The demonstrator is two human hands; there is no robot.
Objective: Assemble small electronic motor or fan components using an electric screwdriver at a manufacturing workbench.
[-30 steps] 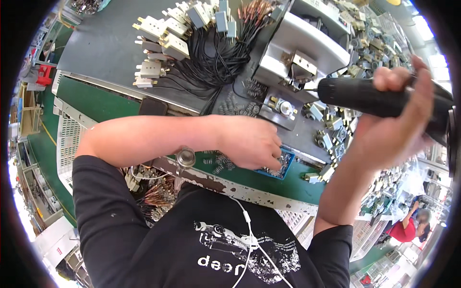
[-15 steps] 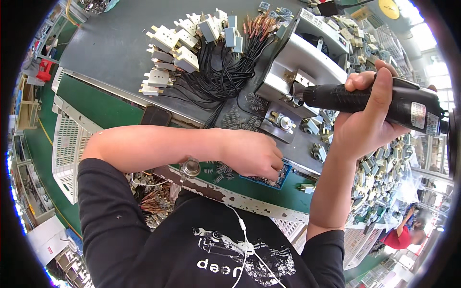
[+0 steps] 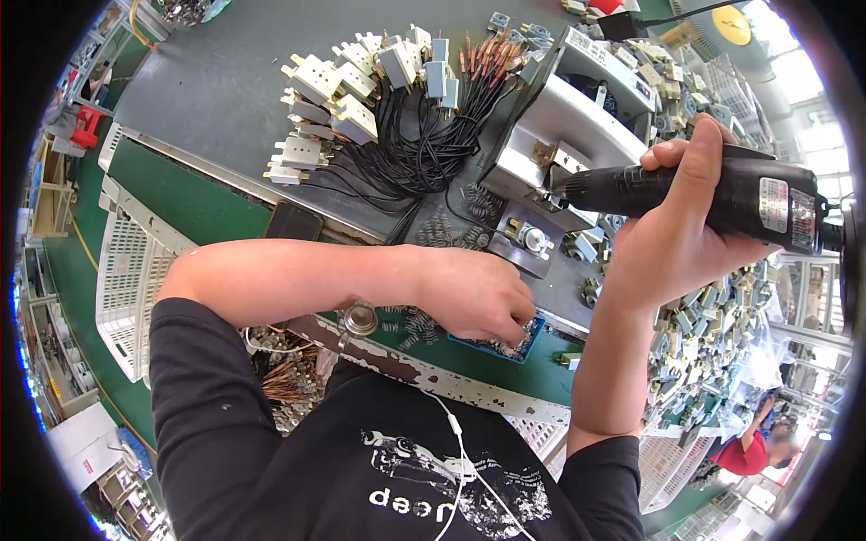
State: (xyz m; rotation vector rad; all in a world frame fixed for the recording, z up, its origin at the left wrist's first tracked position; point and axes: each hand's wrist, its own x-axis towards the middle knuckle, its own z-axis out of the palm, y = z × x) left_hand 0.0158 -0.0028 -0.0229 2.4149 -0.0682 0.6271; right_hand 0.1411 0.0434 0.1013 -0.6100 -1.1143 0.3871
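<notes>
Left on the tabletop (image 3: 225,72) I've got white and grey plugs (image 3: 316,81) bunched on black cables (image 3: 410,149); plugs look stiff and light, cables bendy, so I'd take a plug by its body, not the lead; loose springs (image 3: 442,230) lie just near of the cables, probably easy to tangle; right of that, my left hand (image 3: 483,298) dips over the blue tray (image 3: 532,347) at the near side, fingers curled down toward the small metal parts (image 3: 494,346) inside; fingertips mostly hidden, so I can't tell how far apart they are or whether they have a piece; those bits should be light, hard and fiddly, best pinched singly; farther and right stands a silver metal fixture (image 3: 595,122); the black power screwdriver (image 3: 649,187) lies beside it, tip end aimed left at it, contact unclear; my right hand (image 3: 677,216) has that tool, fingers closed round the barrel; I'd judge it rigid, the heaviest thing here to hold, maybe slippery where smooth, so grip mid-body, clear of the tip; heap of loose plug pieces (image 3: 713,316) far right.
</notes>
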